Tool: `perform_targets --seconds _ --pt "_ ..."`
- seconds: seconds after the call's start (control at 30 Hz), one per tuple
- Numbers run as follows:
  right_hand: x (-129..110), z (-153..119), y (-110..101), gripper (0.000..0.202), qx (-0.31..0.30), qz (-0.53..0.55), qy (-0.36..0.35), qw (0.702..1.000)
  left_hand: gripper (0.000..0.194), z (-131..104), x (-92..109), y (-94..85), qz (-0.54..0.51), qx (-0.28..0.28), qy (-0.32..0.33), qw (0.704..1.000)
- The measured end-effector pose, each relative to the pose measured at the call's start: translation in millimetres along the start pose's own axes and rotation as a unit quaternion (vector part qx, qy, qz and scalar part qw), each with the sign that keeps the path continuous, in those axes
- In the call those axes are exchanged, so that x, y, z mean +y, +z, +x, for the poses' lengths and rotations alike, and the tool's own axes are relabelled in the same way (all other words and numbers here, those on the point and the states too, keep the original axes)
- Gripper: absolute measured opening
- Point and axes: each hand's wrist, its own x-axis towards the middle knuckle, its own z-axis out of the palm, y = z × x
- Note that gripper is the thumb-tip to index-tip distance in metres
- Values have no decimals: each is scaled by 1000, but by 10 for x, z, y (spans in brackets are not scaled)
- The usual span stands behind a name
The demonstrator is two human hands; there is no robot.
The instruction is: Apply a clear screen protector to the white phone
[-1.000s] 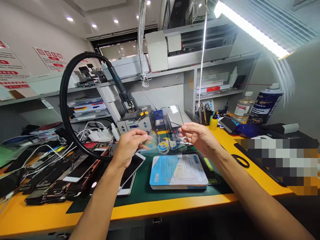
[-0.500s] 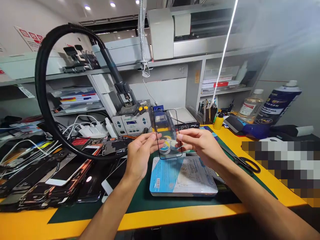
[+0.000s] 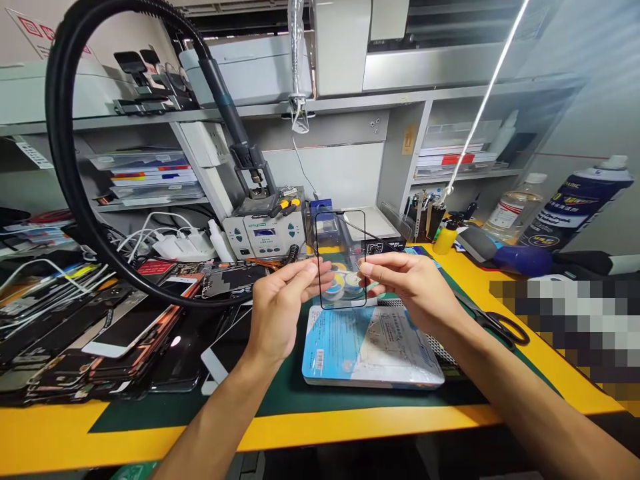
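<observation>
A clear phone screen glass (image 3: 342, 248) with a thin black border is held upright before me, above the box. My left hand (image 3: 281, 300) pinches its left edge between thumb and fingers, with fingertips showing behind the pane. At the right edge, my right hand (image 3: 415, 283) grips it the same way. Through the glass I see round reels (image 3: 335, 285) with yellow and blue labels. Beneath it a blue and white flat box (image 3: 373, 350) lies on the green mat (image 3: 280, 400).
Stacked phones and parts (image 3: 135, 327) cover the left side. A black hose loop (image 3: 60, 153) rises from the soldering station (image 3: 265, 233). Scissors (image 3: 500, 327) lie at the right, with a yellow bottle (image 3: 445, 238) and a blue spray can (image 3: 575, 207) behind.
The view has tilted down slightly, so the shelves sit higher in the picture. Both hands keep their hold on the glass, which stays about the same.
</observation>
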Motion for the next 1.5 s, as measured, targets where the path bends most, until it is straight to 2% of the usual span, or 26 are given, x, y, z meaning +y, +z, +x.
perform_targets --seconds 0.27,0.5,1.17,1.5 --pt "-86 -22 60 32 27 -1 15 1000 30 -8 13 28 -3 4 -3 1000" --pt "-72 -24 42 28 12 -6 1 1000 27 -32 5 31 -16 -9 2 1000" --pt "-64 -23 46 27 23 -17 4 1000 31 -58 -1 48 -17 -8 -12 1000" --pt "-91 -27 66 28 46 -37 19 998 27 -53 -38 51 22 -20 14 999"
